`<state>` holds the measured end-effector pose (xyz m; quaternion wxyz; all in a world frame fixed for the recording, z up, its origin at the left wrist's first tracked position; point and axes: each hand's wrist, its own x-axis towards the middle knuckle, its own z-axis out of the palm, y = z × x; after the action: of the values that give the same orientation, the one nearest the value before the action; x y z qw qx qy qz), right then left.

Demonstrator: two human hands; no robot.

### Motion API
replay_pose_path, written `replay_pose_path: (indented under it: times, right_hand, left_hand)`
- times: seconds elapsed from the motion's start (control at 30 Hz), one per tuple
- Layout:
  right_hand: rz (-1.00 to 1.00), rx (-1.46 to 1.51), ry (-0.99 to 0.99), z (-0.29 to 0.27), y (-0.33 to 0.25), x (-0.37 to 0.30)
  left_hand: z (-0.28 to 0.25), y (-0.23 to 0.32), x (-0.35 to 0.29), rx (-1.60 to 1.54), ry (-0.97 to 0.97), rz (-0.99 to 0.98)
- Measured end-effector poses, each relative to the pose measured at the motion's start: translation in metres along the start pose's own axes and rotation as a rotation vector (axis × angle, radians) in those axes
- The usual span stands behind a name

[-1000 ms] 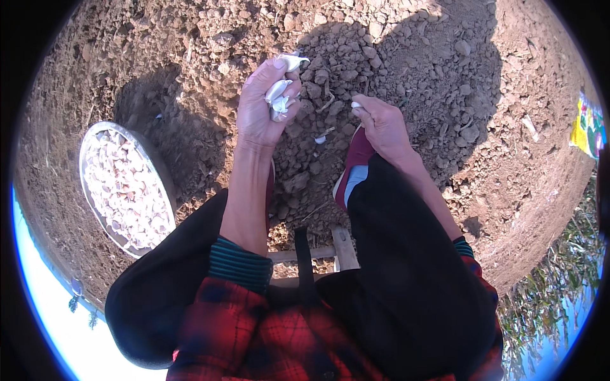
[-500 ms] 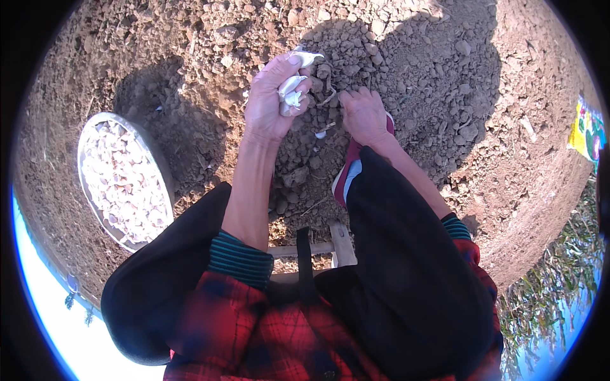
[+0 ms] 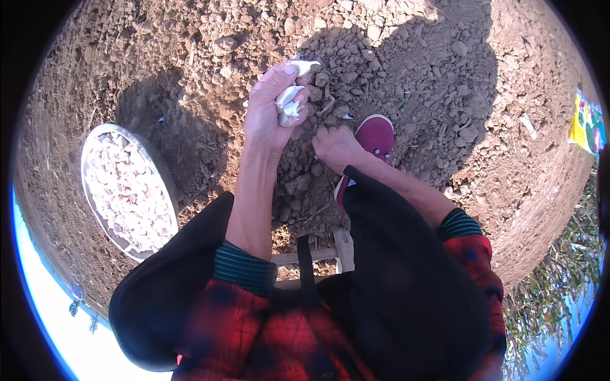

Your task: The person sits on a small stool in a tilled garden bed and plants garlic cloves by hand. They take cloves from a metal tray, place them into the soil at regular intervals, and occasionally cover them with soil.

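My left hand (image 3: 270, 105) is closed around several white garlic cloves (image 3: 289, 101). Thumb and forefinger pinch another clove (image 3: 303, 66) at the top of that hand, above the cloddy brown soil. To its right, my right hand (image 3: 340, 147) is down at the soil with its fingers curled in; whatever they hold is hidden. A small pale clove (image 3: 346, 117) sits among the clods just beyond the right knuckles. On the left stands a metal basin (image 3: 166, 184) heaped with garlic cloves (image 3: 127, 190).
My maroon shoe (image 3: 375, 134) rests on the soil beside the right hand. Between my knees is part of a wooden stool frame (image 3: 344, 249). A colourful plastic packet (image 3: 586, 124) lies far right, with leafy plants (image 3: 559, 298) below it. Loose clods (image 3: 419, 70) cover the ground.
My right hand has moved left and nearer to me, uncovering the shoe and a pale clove where it was. It now covers the spot of another clove. The left hand keeps its cloves.
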<state>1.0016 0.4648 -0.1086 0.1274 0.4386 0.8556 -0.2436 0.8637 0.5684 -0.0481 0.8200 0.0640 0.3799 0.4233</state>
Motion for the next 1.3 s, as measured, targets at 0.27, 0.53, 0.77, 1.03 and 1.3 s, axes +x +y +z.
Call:
replay_pose_path:
  times: [0.27, 0.53, 0.77, 1.03, 1.3]
  right_hand:
    - [0.384, 0.782, 0.409, -0.035, 0.046, -0.032]
    - [0.469, 0.383, 0.609, -0.021, 0.113, -0.009]
    - [0.519, 0.185, 0.481, -0.017, 0.119, 0.007]
    - [0.274, 0.942, 0.598, -0.079, 0.072, -0.036]
    - [0.159, 0.742, 0.668, -0.081, 0.08, -0.032]
  left_hand:
    - [-0.008, 0.002, 0.003, 0.026, 0.021, -0.007]
    - [-0.002, -0.018, 0.002, 0.105, 0.044, -0.118]
    - [-0.004, -0.037, 0.003, 0.142, 0.066, -0.208]
    - [-0.019, -0.05, 0.002, 0.088, 0.038, -0.275]
    - [-0.015, -0.06, 0.004, 0.135, 0.031, -0.335]
